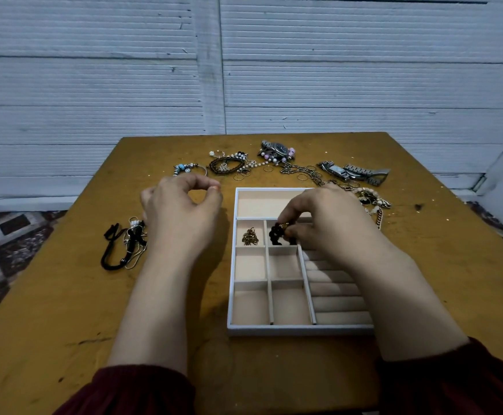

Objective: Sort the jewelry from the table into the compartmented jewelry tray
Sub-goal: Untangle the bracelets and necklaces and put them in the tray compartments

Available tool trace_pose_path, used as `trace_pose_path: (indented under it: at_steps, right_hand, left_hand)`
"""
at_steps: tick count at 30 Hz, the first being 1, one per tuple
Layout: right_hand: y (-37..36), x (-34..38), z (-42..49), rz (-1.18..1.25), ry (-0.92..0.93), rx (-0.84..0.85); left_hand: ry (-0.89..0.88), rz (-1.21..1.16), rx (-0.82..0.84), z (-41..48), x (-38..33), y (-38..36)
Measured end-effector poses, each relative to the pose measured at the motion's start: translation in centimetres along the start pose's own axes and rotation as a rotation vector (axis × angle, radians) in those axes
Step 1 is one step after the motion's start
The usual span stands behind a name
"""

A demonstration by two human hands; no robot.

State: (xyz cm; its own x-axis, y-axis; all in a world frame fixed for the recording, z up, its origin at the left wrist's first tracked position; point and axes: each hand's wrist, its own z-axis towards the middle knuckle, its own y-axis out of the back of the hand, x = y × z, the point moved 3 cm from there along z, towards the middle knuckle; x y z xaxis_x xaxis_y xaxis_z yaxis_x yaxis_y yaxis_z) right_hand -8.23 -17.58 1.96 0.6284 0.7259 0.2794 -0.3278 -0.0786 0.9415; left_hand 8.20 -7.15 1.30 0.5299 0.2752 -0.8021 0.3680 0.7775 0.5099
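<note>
Black beaded bracelet (275, 235), pinched by the fingertips of the right hand (328, 223), sits low in the middle small compartment of the jewelry tray (298, 329), beside the ring rolls (334, 289). The placing step looks nearly complete, with only the release left. The compartment to its left holds a gold cluster (250, 236); the long far compartment and the four nearer cells show only lining. The left hand (181, 205) hovers over the table (64, 295) near the tray's far left corner, fingers loosely curled, nothing visible in them. Unsorted pieces arc beyond the far rim: blue-bead bracelet (184, 168), braided bracelet (226, 164), loose rings (241, 175), dark-faced watch (277, 149), pale-faced watch (352, 172) and a pearl-and-chain heap (369, 200). A black cord necklace (115, 250) lies to the left. The next move likely calls for lifting the fingers straight up between the thin dividers, then reaching over the far rim. Bare wood left of the tray and along the near edge gives room.
</note>
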Motion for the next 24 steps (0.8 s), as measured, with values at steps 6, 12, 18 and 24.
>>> trace_pose_path:
  at_steps: [6,12,18,24]
  right_hand:
    - [-0.2,0.2,-0.4,0.008,0.018,0.036]
    - [-0.7,0.5,-0.2,-0.045,0.035,0.024]
    - [-0.5,0.7,-0.3,-0.032,0.028,-0.009]
    - [0.3,1.5,-0.5,0.069,0.028,-0.097]
  left_hand:
    - [-0.032,-0.036,-0.044,0.2,0.1,0.0]
    - [-0.042,-0.069,-0.097,0.3,0.3,0.2]
    - [-0.057,-0.079,-0.097,0.2,0.2,-0.1]
    - [-0.081,-0.099,-0.072,0.0,0.1,0.3]
